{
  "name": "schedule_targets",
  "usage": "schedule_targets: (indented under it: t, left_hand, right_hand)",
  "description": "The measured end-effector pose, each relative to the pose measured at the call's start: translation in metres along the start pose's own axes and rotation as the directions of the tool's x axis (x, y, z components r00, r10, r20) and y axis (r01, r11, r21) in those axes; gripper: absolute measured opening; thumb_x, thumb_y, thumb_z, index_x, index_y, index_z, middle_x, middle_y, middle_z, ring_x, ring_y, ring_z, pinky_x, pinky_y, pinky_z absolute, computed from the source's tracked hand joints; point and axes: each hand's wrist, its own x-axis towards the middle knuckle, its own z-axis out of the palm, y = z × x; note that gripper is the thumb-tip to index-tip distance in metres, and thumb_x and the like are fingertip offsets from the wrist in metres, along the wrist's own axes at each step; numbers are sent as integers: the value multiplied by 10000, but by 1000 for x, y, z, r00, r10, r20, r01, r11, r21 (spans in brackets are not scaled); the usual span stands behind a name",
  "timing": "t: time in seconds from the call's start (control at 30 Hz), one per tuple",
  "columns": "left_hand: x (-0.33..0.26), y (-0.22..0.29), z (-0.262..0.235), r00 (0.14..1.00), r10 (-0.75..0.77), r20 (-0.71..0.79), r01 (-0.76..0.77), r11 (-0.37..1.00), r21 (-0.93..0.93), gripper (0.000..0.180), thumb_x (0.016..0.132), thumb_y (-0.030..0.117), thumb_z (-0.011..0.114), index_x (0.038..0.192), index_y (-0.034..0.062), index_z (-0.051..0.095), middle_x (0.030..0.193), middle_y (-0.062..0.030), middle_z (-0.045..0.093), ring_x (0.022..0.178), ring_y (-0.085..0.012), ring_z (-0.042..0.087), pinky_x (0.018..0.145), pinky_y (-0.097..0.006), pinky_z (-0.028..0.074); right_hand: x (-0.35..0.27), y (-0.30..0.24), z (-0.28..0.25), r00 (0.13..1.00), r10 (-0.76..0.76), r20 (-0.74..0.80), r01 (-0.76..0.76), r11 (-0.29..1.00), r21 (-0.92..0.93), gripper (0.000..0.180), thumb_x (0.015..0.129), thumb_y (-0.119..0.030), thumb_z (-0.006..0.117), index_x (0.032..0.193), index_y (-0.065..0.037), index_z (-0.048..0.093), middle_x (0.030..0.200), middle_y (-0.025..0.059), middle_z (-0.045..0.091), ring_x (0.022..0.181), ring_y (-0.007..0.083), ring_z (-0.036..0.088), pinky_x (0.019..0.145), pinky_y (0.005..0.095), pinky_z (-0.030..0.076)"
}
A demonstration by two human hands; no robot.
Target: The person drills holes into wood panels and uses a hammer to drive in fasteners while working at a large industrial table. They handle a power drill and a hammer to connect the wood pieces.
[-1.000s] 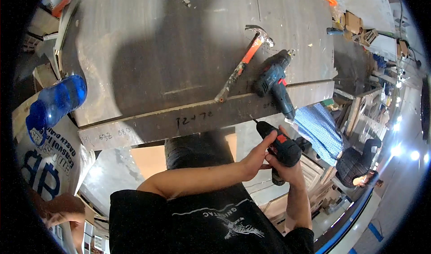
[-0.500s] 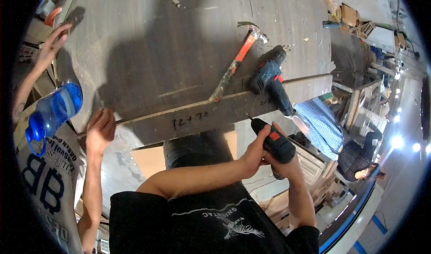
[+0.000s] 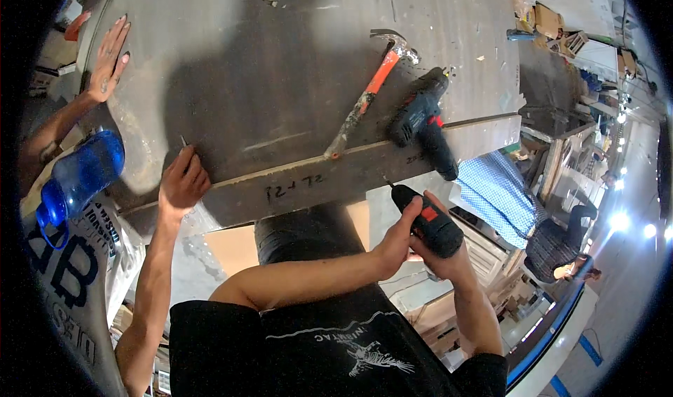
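Note:
My right hand (image 3: 450, 253) wraps round the grip of a black cordless drill (image 3: 438, 232) with a red patch. My left hand (image 3: 396, 243) closes on the same drill from the other side, its thumb along the body. A thin bit points up and left, close to the front edge of a long board (image 3: 294, 185) with handwriting on its face. A second cordless drill (image 3: 413, 123), dark blue and black, lies on the tabletop (image 3: 245, 81). Beside it rests a claw hammer (image 3: 375, 81) with an orange handle, its end at the board's edge.
At the left a co-worker leans in, one hand (image 3: 184, 183) pinching a small thin piece near the board, the other hand (image 3: 106, 64) flat on the tabletop. A blue water bottle (image 3: 87, 169) is beside them. Another person (image 3: 494, 193) in a checked shirt is at the right.
The co-worker's near hand has moved right and up over the board, showing a thin piece. Their far hand has spread flat on the tabletop. My hands and the drill stay nearly still.

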Motion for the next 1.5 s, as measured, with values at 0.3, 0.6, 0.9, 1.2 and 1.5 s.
schedule_targets:
  t: [0.3, 0.6, 0.9, 1.2, 1.5]
  left_hand:
    - [-16, 10, 16, 994, 69, -90, -76, 994, -73, 567, 982, 603, 402, 1268, 124, 506, 1187, -58, 612, 1086, -217, 603, 961, -395, 487]
    - [-19, 7, 20, 989, 143, -19, -142, 987, 76, 706, 895, 744, 402, 1208, 128, 549, 1138, -70, 613, 1048, -247, 610, 868, -449, 517]
    - [-55, -10, 0, 988, -120, 97, 64, 893, 445, 934, 846, 838, 332, 1485, 159, 268, 1416, -86, 409, 1321, -328, 424, 998, -542, 425]
    - [-52, 62, -50, 858, 473, 201, -80, -263, 961, 342, 927, 314, 608, 1135, 46, 655, 1115, -161, 673, 1023, -259, 654, 897, -368, 506]
    - [6, 94, -54, 743, 420, 521, -31, -757, 653, 263, 891, 248, 637, 1143, 191, 681, 1115, -110, 677, 1081, -302, 629, 921, -409, 497]
  right_hand:
    - [1, 2, -3, 995, -96, -11, 96, 995, -3, 808, 760, -138, 799, 1462, -64, 406, 1077, 120, 698, 977, 186, 670, 887, 320, 502]
    - [-12, 3, -8, 993, -119, -7, 119, 991, 58, 793, 782, -176, 792, 1472, -112, 407, 1157, 121, 682, 1037, 178, 650, 916, 333, 492]
    - [-87, 0, -13, 993, -109, -49, 109, 994, -13, 872, 742, -241, 843, 1480, -119, 396, 1220, 142, 665, 1111, 242, 650, 955, 370, 502]
    - [-115, 111, 98, 963, 80, -257, 24, 926, 376, 840, 760, -288, 842, 1464, -123, 414, 1308, 156, 613, 1240, 216, 564, 1025, 345, 451]
    - [-142, 119, 138, 949, 192, -251, -73, 906, 417, 802, 785, -286, 822, 1465, -160, 418, 1200, 113, 678, 1125, 229, 641, 961, 358, 503]
